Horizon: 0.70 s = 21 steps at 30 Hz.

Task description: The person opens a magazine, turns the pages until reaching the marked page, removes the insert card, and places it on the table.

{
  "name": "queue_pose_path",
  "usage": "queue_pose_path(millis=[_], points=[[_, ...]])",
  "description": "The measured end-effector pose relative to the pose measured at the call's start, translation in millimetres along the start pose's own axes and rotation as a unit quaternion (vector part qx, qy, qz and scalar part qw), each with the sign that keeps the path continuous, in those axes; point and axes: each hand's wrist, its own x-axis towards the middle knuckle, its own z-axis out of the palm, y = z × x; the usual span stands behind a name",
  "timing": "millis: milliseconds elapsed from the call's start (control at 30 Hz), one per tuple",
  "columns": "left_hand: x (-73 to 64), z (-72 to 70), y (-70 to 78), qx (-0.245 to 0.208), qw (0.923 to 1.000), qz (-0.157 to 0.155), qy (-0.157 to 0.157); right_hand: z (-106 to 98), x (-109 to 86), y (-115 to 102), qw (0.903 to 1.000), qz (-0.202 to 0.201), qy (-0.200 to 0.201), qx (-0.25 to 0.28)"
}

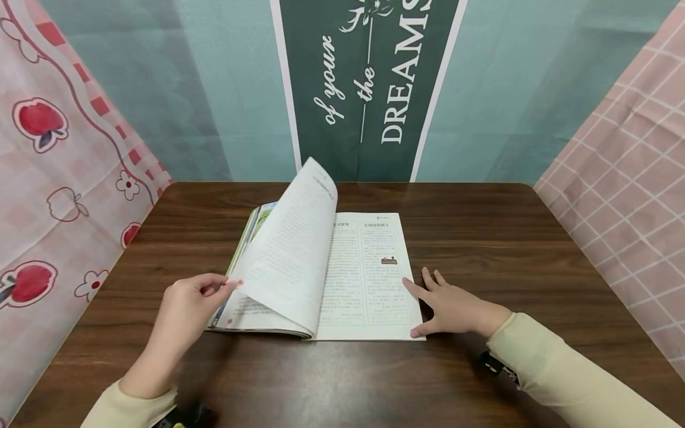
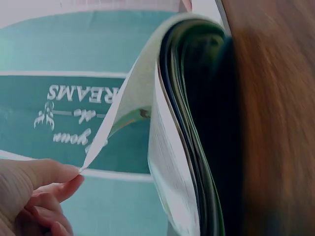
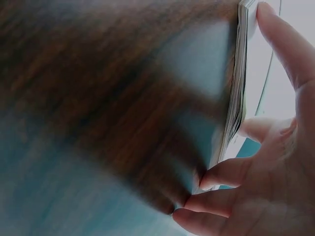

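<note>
An open magazine (image 1: 348, 291) with printed text and a small brown picture lies on the table. My left hand (image 1: 184, 309) pinches the corner of a page (image 1: 294, 255) between thumb and forefinger. That page curves up off the spine and leans over the left half. In the left wrist view the same hand (image 2: 37, 194) holds the page's tip, with the left-hand pages bowed beside it. My right hand (image 1: 455, 306) rests at the magazine's lower right edge with fingers spread. The right wrist view has the thumb on the page and the other fingers along the page stack (image 3: 236, 78).
A brown wood-grain table (image 1: 481, 238) carries the magazine. Behind it hangs a blue-green cloth (image 1: 508, 89) with a dark lettered panel. Patterned cloths border the sides: a pink apple print (image 1: 59, 208) on the left and a pink grid (image 1: 626, 178) on the right.
</note>
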Motion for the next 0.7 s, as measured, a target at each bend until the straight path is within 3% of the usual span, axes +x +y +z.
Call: queue_pose_path(millis=[333, 567, 700], points=[[-12.4, -13.0, -28.6, 0.057, 0.9973, -0.018, -0.043, 2.8, 4.7, 3.1, 0.9986, 0.008, 0.049, -0.016], [-12.1, -14.2, -30.8, 0.068, 0.9948, -0.026, -0.070, -1.7, 5.5, 5.0, 0.9967, -0.009, 0.078, -0.021], [-10.7, -14.3, -30.4, 0.073, 0.9909, -0.043, -0.104, -3.2, 3.8, 6.9, 0.9961, -0.023, 0.080, -0.027]])
